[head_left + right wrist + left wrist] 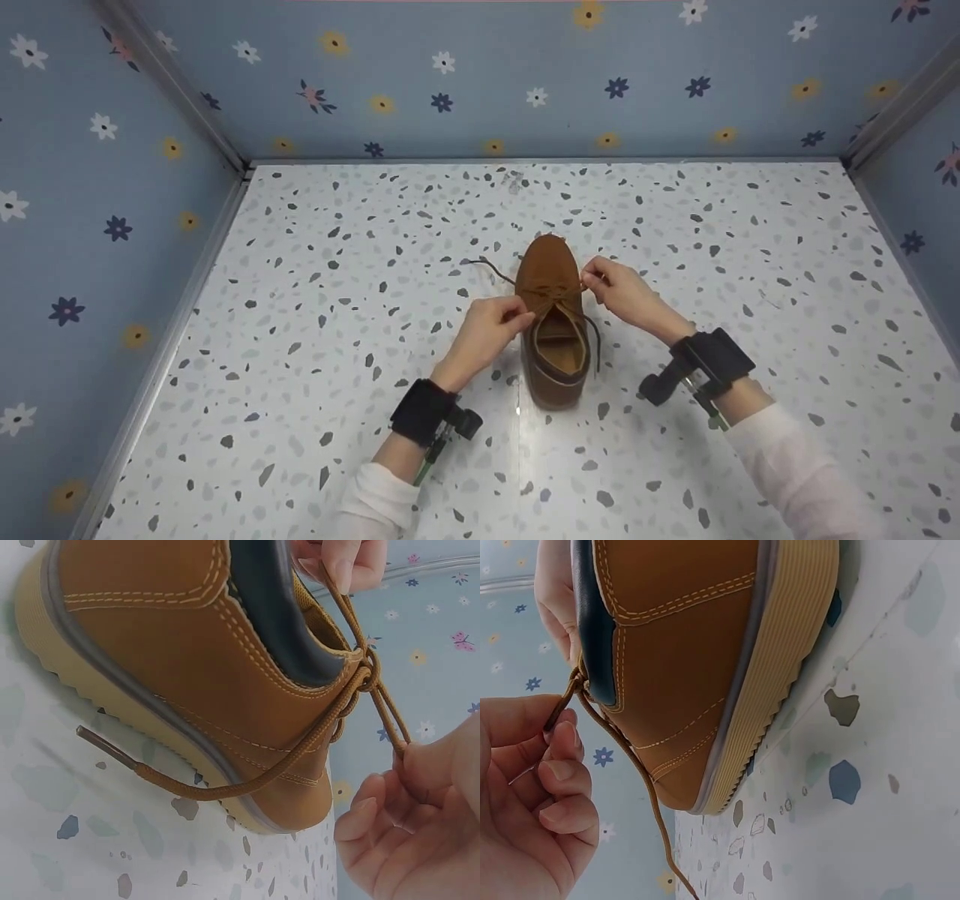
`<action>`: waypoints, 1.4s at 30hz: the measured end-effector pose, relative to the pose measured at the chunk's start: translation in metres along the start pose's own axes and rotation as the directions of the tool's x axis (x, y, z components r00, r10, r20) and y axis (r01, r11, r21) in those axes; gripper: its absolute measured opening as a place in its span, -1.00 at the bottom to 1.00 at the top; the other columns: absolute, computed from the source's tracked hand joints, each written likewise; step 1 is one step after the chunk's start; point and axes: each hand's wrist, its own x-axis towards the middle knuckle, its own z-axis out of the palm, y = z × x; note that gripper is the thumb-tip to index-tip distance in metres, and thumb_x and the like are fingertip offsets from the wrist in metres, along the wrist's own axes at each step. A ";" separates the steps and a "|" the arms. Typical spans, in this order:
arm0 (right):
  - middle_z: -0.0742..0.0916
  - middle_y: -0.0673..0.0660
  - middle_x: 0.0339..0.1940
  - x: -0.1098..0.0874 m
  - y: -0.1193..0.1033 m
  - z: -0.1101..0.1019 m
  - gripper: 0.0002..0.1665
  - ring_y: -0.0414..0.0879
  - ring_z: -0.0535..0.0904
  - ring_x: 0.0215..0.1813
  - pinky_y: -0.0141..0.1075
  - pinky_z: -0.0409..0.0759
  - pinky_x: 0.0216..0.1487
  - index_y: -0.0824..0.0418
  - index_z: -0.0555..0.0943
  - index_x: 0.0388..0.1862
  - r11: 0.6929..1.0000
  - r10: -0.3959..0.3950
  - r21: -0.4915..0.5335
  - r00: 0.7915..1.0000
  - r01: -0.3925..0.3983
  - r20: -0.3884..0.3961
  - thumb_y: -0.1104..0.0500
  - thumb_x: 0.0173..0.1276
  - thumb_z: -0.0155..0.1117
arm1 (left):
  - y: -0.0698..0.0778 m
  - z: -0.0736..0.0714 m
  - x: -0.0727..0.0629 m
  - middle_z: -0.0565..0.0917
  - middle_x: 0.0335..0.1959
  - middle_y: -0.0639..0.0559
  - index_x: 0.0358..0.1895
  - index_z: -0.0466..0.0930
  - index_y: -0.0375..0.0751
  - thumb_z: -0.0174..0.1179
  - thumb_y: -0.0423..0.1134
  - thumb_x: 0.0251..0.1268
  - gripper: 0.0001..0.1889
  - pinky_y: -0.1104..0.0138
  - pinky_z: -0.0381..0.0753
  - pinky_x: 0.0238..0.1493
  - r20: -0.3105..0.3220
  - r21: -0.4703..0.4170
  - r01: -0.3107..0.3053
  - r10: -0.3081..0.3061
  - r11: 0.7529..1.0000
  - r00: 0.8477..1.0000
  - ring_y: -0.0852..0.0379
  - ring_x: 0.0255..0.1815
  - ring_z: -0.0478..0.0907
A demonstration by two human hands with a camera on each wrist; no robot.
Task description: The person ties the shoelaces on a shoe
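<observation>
A brown lace-up shoe (550, 262) with a dark padded collar stands on its sole, toe away from me. My left hand (484, 330) is at the left of its opening and pinches a loop of the brown shoelace (651, 787) between thumb and forefinger. On the other side my right hand (626, 292) pinches another loop, seen stretched from the knot (365, 675) in the right wrist view. Both loops meet at this knot over the tongue. One loose lace end (491, 268) lies out to the left; the other hangs down the shoe's right side.
The speckled white tabletop (360, 360) spreads around the shoe. Blue flowered panels (495, 82) stand along its back and both sides. Each wrist wears a black strap (712, 362) with a camera mount.
</observation>
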 end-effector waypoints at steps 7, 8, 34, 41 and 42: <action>0.45 0.06 -0.59 0.000 0.000 0.000 -0.85 -0.08 0.36 -0.51 -0.26 0.30 -0.49 0.31 0.43 -0.28 1.000 0.005 0.005 1.000 -0.005 0.010 0.28 0.43 -0.10 | -0.002 0.001 -0.004 0.39 -0.73 0.16 -0.60 0.52 -0.15 0.15 -0.33 0.18 -0.80 0.39 0.29 -0.61 -0.070 -0.017 -0.031 0.029 0.999 0.997 0.24 -0.67 0.30; 0.45 0.06 -0.59 -0.001 -0.001 0.000 -0.84 -0.08 0.36 -0.50 -0.26 0.29 -0.48 0.32 0.43 -0.28 1.000 0.005 0.007 1.000 -0.005 0.015 0.27 0.44 -0.11 | -0.002 0.001 -0.005 0.39 -0.73 0.17 -0.61 0.52 -0.15 0.15 -0.33 0.18 -0.80 0.39 0.29 -0.61 -0.082 -0.019 -0.034 0.032 0.999 0.996 0.24 -0.68 0.30; 0.35 0.05 -0.66 -0.016 -0.035 -0.011 -0.79 -0.18 0.23 -0.59 -0.40 0.20 -0.55 0.38 0.35 -0.35 0.960 0.060 0.272 0.996 -0.074 0.060 0.29 0.45 -0.19 | -0.003 0.008 -0.009 0.27 -0.85 0.24 -0.79 0.38 -0.08 0.10 -0.29 -0.06 -0.77 0.41 0.14 -0.71 -0.221 0.064 0.075 -0.059 0.995 0.974 0.29 -0.80 0.20; 0.38 0.08 -0.62 -0.008 -0.013 -0.003 -0.76 -0.17 0.26 -0.55 -0.39 0.24 -0.50 0.36 0.38 -0.35 0.916 0.093 0.388 0.994 -0.106 0.053 0.23 0.46 -0.16 | -0.003 0.010 -0.010 0.12 -0.87 0.24 -0.81 0.20 -0.04 0.05 -0.26 -0.10 -0.72 0.40 0.07 -0.71 -0.193 0.082 0.149 -0.131 0.985 0.972 0.29 -0.81 0.09; 0.39 0.08 -0.62 -0.006 -0.008 -0.001 -0.76 -0.17 0.26 -0.55 -0.39 0.24 -0.50 0.36 0.38 -0.35 0.909 0.094 0.403 0.994 -0.108 0.054 0.22 0.46 -0.15 | -0.003 0.010 -0.010 0.13 -0.87 0.24 -0.81 0.20 -0.04 0.05 -0.26 -0.09 -0.71 0.40 0.07 -0.72 -0.186 0.085 0.161 -0.143 0.983 0.972 0.28 -0.81 0.10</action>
